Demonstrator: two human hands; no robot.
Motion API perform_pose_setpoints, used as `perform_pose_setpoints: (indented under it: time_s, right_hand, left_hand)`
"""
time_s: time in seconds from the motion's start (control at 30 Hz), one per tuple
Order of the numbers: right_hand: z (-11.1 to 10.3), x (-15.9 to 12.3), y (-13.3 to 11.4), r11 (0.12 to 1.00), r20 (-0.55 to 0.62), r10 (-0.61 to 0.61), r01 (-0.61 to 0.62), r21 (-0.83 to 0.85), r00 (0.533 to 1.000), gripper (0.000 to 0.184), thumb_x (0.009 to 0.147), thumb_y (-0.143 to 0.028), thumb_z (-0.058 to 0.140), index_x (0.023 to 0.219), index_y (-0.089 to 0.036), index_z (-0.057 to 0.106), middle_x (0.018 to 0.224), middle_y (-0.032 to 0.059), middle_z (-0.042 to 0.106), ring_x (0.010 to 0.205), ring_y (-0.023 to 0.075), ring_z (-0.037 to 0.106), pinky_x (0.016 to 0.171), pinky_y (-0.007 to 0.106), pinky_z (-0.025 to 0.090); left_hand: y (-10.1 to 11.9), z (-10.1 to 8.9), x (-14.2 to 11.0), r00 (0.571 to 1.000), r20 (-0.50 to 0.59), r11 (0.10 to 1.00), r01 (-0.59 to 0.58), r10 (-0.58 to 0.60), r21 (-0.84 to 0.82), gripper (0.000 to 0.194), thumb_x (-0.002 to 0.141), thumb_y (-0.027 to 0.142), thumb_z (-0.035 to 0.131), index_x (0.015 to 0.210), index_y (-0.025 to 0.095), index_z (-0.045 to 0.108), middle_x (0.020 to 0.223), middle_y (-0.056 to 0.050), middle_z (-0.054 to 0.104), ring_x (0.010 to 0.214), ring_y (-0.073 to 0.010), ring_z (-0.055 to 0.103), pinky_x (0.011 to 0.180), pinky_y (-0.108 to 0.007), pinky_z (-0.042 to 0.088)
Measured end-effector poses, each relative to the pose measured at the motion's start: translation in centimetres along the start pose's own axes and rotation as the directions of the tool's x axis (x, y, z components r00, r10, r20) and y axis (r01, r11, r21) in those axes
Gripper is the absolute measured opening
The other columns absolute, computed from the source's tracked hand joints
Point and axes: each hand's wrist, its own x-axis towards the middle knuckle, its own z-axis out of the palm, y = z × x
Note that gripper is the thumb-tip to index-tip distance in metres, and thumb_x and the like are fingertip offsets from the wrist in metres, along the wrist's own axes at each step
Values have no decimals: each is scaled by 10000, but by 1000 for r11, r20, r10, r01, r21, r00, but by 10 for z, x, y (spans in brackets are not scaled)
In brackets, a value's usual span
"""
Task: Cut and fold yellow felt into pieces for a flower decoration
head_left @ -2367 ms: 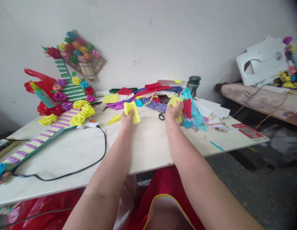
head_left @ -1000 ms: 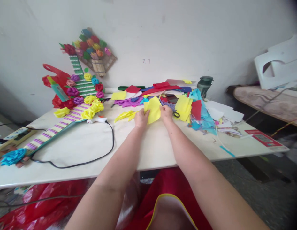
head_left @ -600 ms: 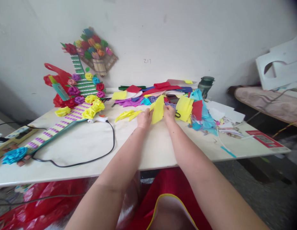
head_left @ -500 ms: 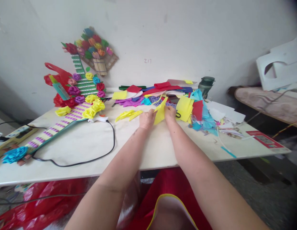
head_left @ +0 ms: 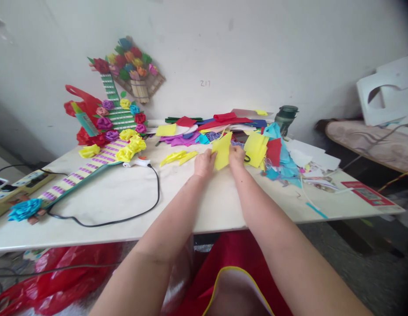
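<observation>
Between my two hands a yellow crepe paper square (head_left: 222, 150) is held up above the table. My left hand (head_left: 204, 163) pinches its left edge, and my right hand (head_left: 237, 156) grips its right edge. Just left of my left hand lie several folded yellow paper pieces (head_left: 178, 157). To the right of my right hand sits a stack of yellow paper squares (head_left: 256, 149), with a dark scissors handle (head_left: 247, 159) showing at its edge. A red paper piece (head_left: 273, 152) and crumpled light blue paper (head_left: 283, 158) are beside that stack.
A white glue gun (head_left: 137, 163) with a black cord (head_left: 158, 193) lies left on the table (head_left: 125, 239). Behind it stands a guitar-shaped craft (head_left: 85, 169) with paper flowers. Coloured paper sheets (head_left: 184, 131) and a dark green bottle (head_left: 285, 119) line the back.
The yellow paper square has turned to show more of its flat face toward me. Both hands still hold it, and the whole view has shifted slightly.
</observation>
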Motion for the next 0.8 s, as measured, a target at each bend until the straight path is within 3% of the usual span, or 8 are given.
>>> perform_pose_setpoints:
  time_s: [0.07,0.13,0.23,0.33,0.57,0.8]
  right_hand:
    - [1,-1,-1,999,2,-9,9,37,1000,224,792,-312,507,699,-160,642,705,67,640,749,215,573,762,333,456]
    - [3,-4,-3,993,36,-1,-3,118,999,216,761,-332,538,672,-162,637,637,41,617,711,209,572,701,322,463]
    - [6,-10,-6,958,155,56,-97,269,986,212,715,-365,582,696,-164,648,575,3,591,608,188,563,564,299,458]
    - [7,-14,-9,896,248,86,-183,404,965,168,653,-321,629,715,-168,661,577,-8,617,555,174,574,516,289,473]
    - [9,-13,-14,753,275,67,-229,617,959,202,588,-216,646,782,-170,674,714,5,708,796,209,677,789,345,526]
    - [4,-19,-21,670,338,143,-342,659,930,70,669,-230,641,649,-182,594,645,38,683,749,229,688,660,335,535]
  left_hand:
    - [-8,1,5,994,-71,980,74,-88,-183,287,845,337,580,609,207,480,552,-14,523,641,-184,556,660,-275,370]
    - [-18,3,9,979,-95,897,122,-178,-425,309,802,360,623,583,201,474,535,3,512,623,-167,544,634,-265,382]
    - [-31,4,14,955,-27,639,177,-295,-749,308,699,454,705,679,178,570,612,-5,602,643,-165,573,620,-266,430]
    - [-40,4,16,946,32,459,186,-323,-869,435,587,517,768,784,158,623,702,-30,666,688,-185,623,650,-288,474]
    - [-46,4,17,951,80,376,195,-300,-906,539,479,545,818,789,147,628,715,-58,697,773,-240,680,726,-345,521]
    - [-46,2,17,953,113,380,219,-281,-899,513,503,504,820,818,140,643,740,-77,713,830,-271,691,774,-381,537]
